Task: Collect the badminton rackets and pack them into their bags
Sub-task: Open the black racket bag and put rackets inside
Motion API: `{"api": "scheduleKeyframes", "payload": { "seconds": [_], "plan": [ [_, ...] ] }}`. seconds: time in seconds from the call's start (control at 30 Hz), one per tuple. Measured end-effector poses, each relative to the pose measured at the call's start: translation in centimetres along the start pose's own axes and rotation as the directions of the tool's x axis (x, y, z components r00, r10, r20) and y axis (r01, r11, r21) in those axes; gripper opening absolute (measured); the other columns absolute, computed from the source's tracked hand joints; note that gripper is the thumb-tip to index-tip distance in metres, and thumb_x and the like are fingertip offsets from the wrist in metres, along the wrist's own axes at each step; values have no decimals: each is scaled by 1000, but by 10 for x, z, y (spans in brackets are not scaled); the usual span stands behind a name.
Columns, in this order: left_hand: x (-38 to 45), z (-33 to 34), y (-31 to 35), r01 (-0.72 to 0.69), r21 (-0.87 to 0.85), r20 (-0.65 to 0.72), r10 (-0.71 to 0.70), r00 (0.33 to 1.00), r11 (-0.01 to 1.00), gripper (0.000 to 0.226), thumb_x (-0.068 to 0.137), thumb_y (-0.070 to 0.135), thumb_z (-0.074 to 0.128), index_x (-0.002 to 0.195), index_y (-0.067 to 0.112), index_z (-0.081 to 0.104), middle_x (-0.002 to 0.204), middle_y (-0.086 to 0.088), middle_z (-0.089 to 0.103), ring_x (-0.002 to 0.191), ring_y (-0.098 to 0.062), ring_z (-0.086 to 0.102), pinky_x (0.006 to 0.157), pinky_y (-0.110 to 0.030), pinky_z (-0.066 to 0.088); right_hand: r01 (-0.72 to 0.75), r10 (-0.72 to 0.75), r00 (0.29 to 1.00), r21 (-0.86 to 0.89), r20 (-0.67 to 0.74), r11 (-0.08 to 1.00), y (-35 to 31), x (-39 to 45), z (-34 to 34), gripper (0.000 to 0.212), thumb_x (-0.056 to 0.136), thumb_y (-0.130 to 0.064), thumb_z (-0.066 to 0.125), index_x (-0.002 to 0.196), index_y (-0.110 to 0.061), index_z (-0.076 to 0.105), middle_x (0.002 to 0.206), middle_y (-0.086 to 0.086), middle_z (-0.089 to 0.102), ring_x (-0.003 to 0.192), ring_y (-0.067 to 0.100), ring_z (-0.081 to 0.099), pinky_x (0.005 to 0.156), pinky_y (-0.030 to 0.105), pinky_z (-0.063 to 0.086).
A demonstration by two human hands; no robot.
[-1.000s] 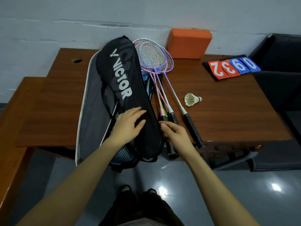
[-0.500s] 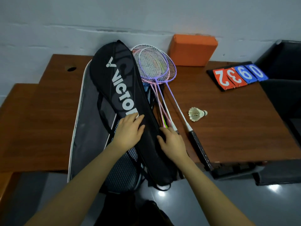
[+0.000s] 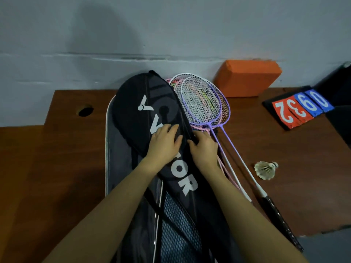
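A black Victor racket bag (image 3: 152,103) lies lengthwise on the brown table (image 3: 57,158), its lid folded over an open grey inside with a mesh pocket. My left hand (image 3: 165,143) rests flat on the lid, fingers straight. At the lid's right edge my right hand (image 3: 204,149) sits with its thumb on top and its fingers curled under, pinching that edge. Purple and pink rackets (image 3: 201,103) lie stacked just right of the bag, heads toward the wall. Their shafts run under my right hand, and one black handle (image 3: 275,211) reaches the table's front edge.
A white shuttlecock (image 3: 266,169) lies right of the racket shafts. An orange block (image 3: 247,78) leans on the wall behind the racket heads. A flip scoreboard (image 3: 302,109) sits at the far right by a dark seat (image 3: 340,80). A cable hole (image 3: 85,110) is left of the bag.
Both hands have slid up the bag lid toward the wall, from near the racket handles to the logo's middle. My view has come closer and lifted.
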State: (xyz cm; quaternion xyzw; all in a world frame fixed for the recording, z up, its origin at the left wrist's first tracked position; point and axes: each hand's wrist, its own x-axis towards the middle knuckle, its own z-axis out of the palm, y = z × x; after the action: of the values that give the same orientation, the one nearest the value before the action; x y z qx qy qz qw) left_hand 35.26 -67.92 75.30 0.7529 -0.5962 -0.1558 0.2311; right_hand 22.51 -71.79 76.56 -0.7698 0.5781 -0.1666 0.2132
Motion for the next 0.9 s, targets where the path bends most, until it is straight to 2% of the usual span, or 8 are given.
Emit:
{"api": "scheduleKeyframes", "payload": {
  "seconds": [0.1,0.2,0.37,0.5,0.63,0.73,0.83,0.9],
  "plan": [
    [1,-8,-2,75,-249,13,-74,997,966,49,95,35,45,138,11,39,133,-11,47,122,-26,45,102,-42,39,141,-129,987,139,-92,980,-8,-11,-2,28,85,-9,62,113,-4,65,104,13,66,95,29,62,81,47,48],
    [-7,-23,-2,159,-443,-61,-207,977,882,51,92,41,48,135,15,43,128,-8,50,111,-19,54,96,-37,46,281,-250,956,241,-154,929,-20,-29,-8,24,81,-2,64,104,1,69,88,12,66,79,24,64,72,44,52],
    [-37,-48,1,223,-540,-194,-378,905,811,54,80,45,65,125,19,50,106,4,52,92,-8,55,80,-23,47,335,-338,938,436,-73,835,-34,-60,-15,24,80,-4,66,103,-3,70,83,1,61,75,15,61,70,42,50],
    [-61,-61,7,242,-585,-230,-444,866,774,40,81,24,69,118,13,57,90,5,59,81,-7,58,74,-18,45,334,-392,920,502,12,798,-38,-80,-21,24,79,-3,68,103,-3,70,82,-11,56,77,4,57,72,15,44],
    [-88,-67,13,220,-670,-221,-474,852,709,33,83,9,66,115,10,60,85,7,58,81,-10,58,75,-18,48,398,-489,870,494,65,773,-32,-91,-32,24,80,-14,72,103,-9,71,89,-3,62,85,11,59,80,27,45],
    [-113,-70,13,214,-723,-216,-509,833,657,34,82,6,66,115,10,60,90,1,60,83,-12,59,77,-18,49,389,-420,906,483,-46,785,-21,-94,-39,31,84,-26,66,113,-16,66,101,-1,59,100,12,55,92,27,42],
    [-138,-71,17,177,-750,-227,-501,835,637,34,82,4,67,114,10,60,96,-7,62,84,-16,61,80,-22,51,274,-318,948,449,25,851,-17,-93,-39,41,88,-25,64,127,-17,55,111,-1,54,107,11,50,95,20,37],
    [-154,-70,23,157,-749,-244,-489,838,643,33,81,4,67,112,11,59,96,-9,63,83,-17,62,78,-22,52,251,-314,948,487,51,837,-18,-98,-38,37,88,-17,63,124,-14,58,110,0,60,104,14,56,90,17,40]
  ]
}}
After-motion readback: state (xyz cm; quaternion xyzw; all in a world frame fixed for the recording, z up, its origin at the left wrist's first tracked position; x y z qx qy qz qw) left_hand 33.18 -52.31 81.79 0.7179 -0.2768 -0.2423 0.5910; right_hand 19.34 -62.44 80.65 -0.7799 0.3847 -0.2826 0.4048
